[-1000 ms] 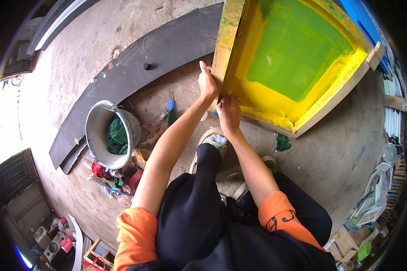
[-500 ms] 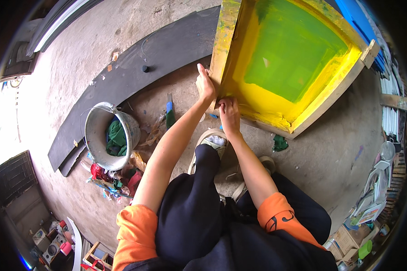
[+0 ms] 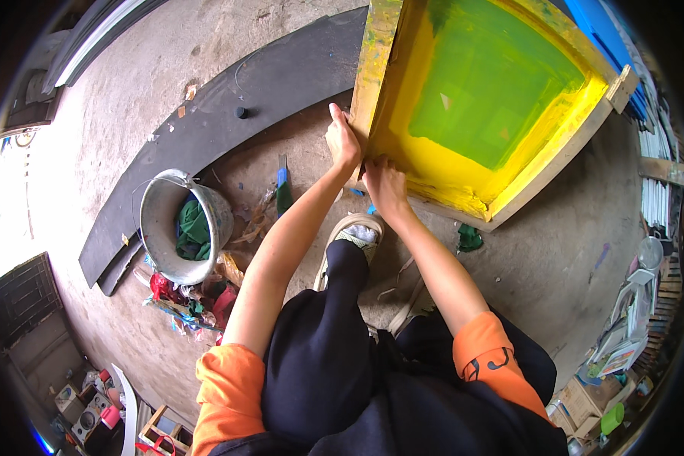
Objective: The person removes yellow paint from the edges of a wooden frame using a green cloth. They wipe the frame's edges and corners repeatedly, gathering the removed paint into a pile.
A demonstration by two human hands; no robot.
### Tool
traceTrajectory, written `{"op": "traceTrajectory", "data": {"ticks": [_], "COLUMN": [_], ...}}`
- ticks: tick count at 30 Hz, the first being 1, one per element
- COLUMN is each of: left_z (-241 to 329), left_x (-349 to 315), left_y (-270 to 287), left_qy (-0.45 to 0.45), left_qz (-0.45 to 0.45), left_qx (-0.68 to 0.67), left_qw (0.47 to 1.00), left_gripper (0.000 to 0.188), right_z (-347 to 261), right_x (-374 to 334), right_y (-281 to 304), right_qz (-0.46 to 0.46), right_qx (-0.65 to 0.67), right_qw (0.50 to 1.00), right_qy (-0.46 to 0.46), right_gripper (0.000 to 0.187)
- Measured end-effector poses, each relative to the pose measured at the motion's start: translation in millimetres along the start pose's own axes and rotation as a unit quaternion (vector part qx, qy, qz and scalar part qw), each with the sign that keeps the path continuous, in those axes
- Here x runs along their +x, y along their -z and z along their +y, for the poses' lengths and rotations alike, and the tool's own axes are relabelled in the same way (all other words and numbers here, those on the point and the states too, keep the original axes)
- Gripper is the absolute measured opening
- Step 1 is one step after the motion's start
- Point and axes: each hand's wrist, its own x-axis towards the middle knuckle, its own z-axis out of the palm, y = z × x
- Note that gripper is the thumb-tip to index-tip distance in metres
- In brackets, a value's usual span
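A wooden screen printing frame point(image 3: 577, 154), with a green mesh area and thick yellow ink round it, stands tilted in front of me. At its lower left corner my left hand point(image 3: 344, 142) holds the left rail from outside, thumb up, the other fingers partly hidden. My right hand point(image 3: 386, 185) is closed at the inner side of that same corner, fingertips curled down against the yellow surface. Whatever its fingers may be pinching is hidden.
To the left, a stained bucket point(image 3: 150, 220) holds a green cloth point(image 3: 194, 228), with rags and scraps point(image 3: 205, 300) beside it. A long black sheet point(image 3: 205, 121) lies behind on the concrete floor. A green scrap point(image 3: 470, 238) lies below the frame. Stacked panels point(image 3: 657, 182) line the right side.
My right hand has shifted slightly left and its wrist has turned at the corner, with the elbow swinging outward to the right. My left hand stays on the rail; the frame has hardly moved.
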Motion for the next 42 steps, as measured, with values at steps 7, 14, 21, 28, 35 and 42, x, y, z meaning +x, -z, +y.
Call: {"op": "traceTrajectory", "data": {"ticks": [7,14,21,28,35,42], "left_z": [14.4,22.0,9.9,8.6,4.5,12.7], "left_x": [-9.4,-21.8,-10.3,-8.0,-8.4,-12.3], "left_y": [-4.0,-5.2,-4.1,-2.7,-0.1,-1.4], "left_qy": [0.007,0.006,0.011,0.038,0.033,0.009], "left_qz": [0.079,0.130,0.093,0.073,0.060,0.080], "left_qx": [-0.020,-0.048,-0.056,-0.063,-0.062,-0.053], "left_qw": [0.997,0.990,0.994,0.995,0.996,0.995], "left_gripper": [0.068,0.065,0.065,0.066,0.065,0.065], "right_z": [-0.4,10.6,7.2,17.1,6.0,10.2], "right_x": [-3.7,-9.0,-11.5,-15.3,-19.6,-3.7], "right_y": [-11.7,-13.1,-11.9,7.4,11.1,13.7], "right_qz": [0.054,0.075,0.072,0.094,0.096,-0.040], "right_qx": [0.098,0.240,0.298,0.287,0.278,0.147], "right_qw": [0.994,0.965,0.939,0.953,0.953,0.988], "right_qy": [-0.020,-0.081,-0.153,-0.017,-0.073,-0.040], "right_gripper": [0.011,0.014,0.013,0.013,0.025,0.020]}}
